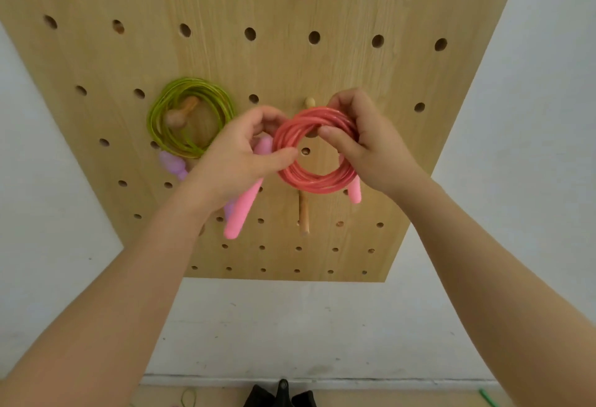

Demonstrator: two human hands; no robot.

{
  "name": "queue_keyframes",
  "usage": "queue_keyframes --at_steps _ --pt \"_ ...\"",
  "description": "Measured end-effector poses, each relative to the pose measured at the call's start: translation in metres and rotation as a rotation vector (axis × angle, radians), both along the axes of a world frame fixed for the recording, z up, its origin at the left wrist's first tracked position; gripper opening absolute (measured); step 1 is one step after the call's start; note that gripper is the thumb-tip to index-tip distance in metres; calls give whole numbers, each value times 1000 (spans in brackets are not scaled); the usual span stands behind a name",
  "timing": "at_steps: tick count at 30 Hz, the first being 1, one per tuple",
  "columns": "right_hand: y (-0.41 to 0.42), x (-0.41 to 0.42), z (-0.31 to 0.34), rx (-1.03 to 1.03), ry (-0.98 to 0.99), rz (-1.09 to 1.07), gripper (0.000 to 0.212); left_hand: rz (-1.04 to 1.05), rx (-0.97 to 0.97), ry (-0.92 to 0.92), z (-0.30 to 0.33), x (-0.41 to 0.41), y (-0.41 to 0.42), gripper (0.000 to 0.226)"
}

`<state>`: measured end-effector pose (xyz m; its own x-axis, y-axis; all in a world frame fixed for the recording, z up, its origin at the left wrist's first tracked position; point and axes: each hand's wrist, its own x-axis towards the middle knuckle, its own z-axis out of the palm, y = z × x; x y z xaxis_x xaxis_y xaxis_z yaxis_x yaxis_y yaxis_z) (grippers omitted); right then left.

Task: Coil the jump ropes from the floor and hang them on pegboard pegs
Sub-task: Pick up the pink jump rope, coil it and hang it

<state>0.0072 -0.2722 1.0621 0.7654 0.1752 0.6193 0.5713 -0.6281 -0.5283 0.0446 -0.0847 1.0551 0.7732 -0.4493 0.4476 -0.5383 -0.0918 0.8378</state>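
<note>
The left hand and the right hand each pinch a side of the pink rope coil, which sits between them. The coil is flat against the pegboard, maybe just under a wooden peg, with its pink handles pointing down. A green rope coil hangs on the pegboard to the left.

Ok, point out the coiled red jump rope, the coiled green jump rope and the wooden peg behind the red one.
Coiled red jump rope [317, 180], head view, bottom arc.
Coiled green jump rope [193, 84], head view, top arc.
Wooden peg [310, 102], head view, rounded tip.
</note>
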Motion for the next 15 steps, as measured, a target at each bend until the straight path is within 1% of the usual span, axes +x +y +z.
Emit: queue_keyframes --at_steps 2,4,5,8,11,13,15 --pt "0 6 7 35 -36 18 15 19 -127 -55 2 6 -2 32" --pt "-4 15 11 46 -46 -7 15 47 -189 -63 2 15 -7 29" --pt "-7 21 11 44 -37 -31 16 63 -178 -73 1 21 -12 27" --pt "-14 42 5 -31 -8 -142 21 158 -58 -133 -8 44 -26 24" --pt "-15 59 2 -73 -6 -252 31 303 -19 -182 -14 62 -38 32" --pt "-13 65 2 -108 -94 -353 33 438 1 -290 -16 65 -45 36" --pt "-10 69 -2 -256 -241 -526 37 618 85 -447 -20 62 -53 40"
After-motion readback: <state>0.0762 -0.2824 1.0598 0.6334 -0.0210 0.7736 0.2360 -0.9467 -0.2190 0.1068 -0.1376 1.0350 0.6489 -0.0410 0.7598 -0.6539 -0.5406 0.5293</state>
